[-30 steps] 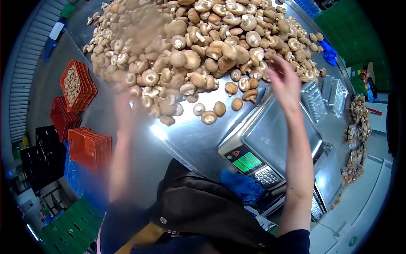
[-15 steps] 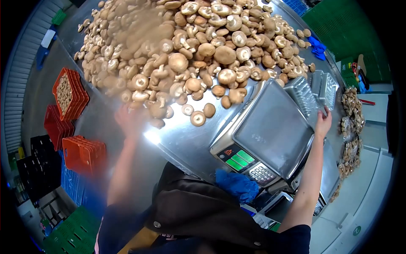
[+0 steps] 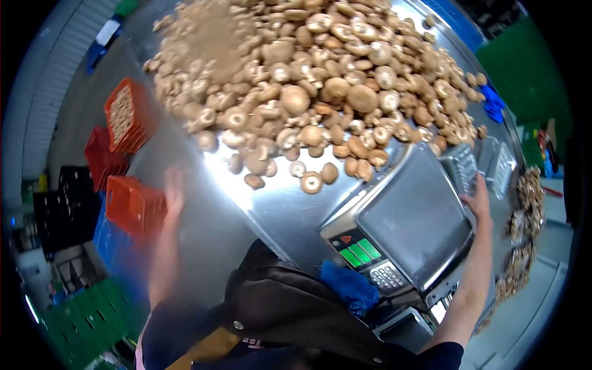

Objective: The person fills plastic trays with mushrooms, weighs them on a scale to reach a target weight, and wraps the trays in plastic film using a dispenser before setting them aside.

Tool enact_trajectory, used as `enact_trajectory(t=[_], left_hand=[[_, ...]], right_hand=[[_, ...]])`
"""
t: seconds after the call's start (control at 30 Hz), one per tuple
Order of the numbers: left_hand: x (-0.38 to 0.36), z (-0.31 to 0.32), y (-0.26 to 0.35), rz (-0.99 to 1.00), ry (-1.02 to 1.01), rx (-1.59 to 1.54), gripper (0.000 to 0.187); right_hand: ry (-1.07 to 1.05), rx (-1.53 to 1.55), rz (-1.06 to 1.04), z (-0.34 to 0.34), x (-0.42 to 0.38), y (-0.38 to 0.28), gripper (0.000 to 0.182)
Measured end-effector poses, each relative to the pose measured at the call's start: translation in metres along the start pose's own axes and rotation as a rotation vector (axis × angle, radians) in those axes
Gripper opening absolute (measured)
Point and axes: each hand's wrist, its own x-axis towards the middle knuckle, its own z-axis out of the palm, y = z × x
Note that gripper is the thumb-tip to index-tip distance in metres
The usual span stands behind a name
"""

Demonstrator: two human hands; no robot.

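My left hand (image 3: 175, 192) is over the grey floor, left of the metal table's edge and apart from the mushrooms. Motion blur smears its fingers, and nothing shows in it. At the far side of the scale, my right hand (image 3: 478, 200) has its thumb and fingers around the near end of a clear plastic tray (image 3: 459, 166). More clear trays (image 3: 498, 165) lie just beyond. A digital scale (image 3: 414, 213) with green displays stands by my body, its metal plate bare. A big heap of brown mushrooms (image 3: 362, 98) covers the table's far part.
Orange crates (image 3: 132, 206) stand on the floor at left, one stack holding mushrooms. A blue cloth (image 3: 350, 285) lies at the scale's front, and blue gloves or cloth (image 3: 492, 103) at the far right. Bagged mushrooms (image 3: 521, 246) line the right edge.
My left hand has drawn back from the mushroom heap's near edge to beyond the table edge. My right hand has closed in on the tray's end. The view has shifted.
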Motion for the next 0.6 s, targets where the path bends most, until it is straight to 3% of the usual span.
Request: enact_trajectory(t=[0.03,0.07,0.1,0.13,0.2,0.27,0.3,0.43,0.53,0.6], left_hand=[[0.016,0.012,-0.009,0.049,-0.042,0.235,0.031],[0.017,0.038,-0.024,-0.216,0.029,-0.058,0.028],[0.011,0.058,-0.038,-0.294,0.092,-0.13,0.028],[0.005,0.075,-0.045,-0.265,0.157,-0.416,0.027],[-0.003,0.084,-0.014,-0.319,0.218,-0.423,0.023],[-0.012,0.064,0.006,-0.52,0.301,-0.858,0.018],[-0.012,0.054,0.005,-0.561,0.354,-0.76,0.015],[-0.045,0.002,-0.033,-0.662,0.39,-0.526,0.02],[-0.113,-0.043,-0.164,-0.68,0.12,0.122,0.028],[-0.162,-0.059,-0.189,-0.751,0.006,0.546,0.032]], right_hand=[[0.006,0.007,0.009,-0.004,-0.002,-0.008,0.1],[0.008,0.023,0.018,-0.005,-0.002,-0.013,0.1],[0.01,0.038,0.033,-0.006,-0.002,-0.014,0.1],[0.014,0.053,0.053,-0.003,-0.003,-0.013,0.1],[0.044,0.052,0.048,0.002,-0.006,-0.007,0.099],[0.062,-0.016,0.025,-0.001,-0.001,-0.01,0.098],[0.037,-0.018,-0.055,0.004,0.008,0.009,0.096],[0.035,0.027,-0.052,-0.005,0.005,-0.007,0.094],[0.116,-0.126,-0.068,-0.011,-0.002,-0.013,0.093],[0.154,-0.199,-0.102,-0.015,-0.009,-0.023,0.092]])
